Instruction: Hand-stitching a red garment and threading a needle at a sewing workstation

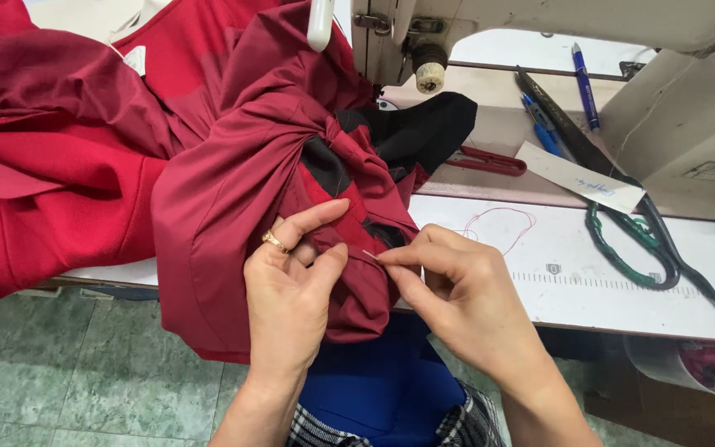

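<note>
Near: blue cloth [382,389] on lap, green tiled floor [84,372] at left. Left hand [291,290] pinches a fold of the dark red fabric [242,190], ring on one finger. Right hand [457,290] pinches a needle [369,254] at that fold, just beside left thumb. Fabric hangs off the white desk [581,281] edge, heaped left. Further: red thread [498,219], green-handled scissors [622,223], paper slip [581,178], red snips [486,161], blue pens [585,83]. Far: sewing machine [672,83].

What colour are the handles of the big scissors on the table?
Green wrapping on dark metal scissors, seen in the head view.
</note>
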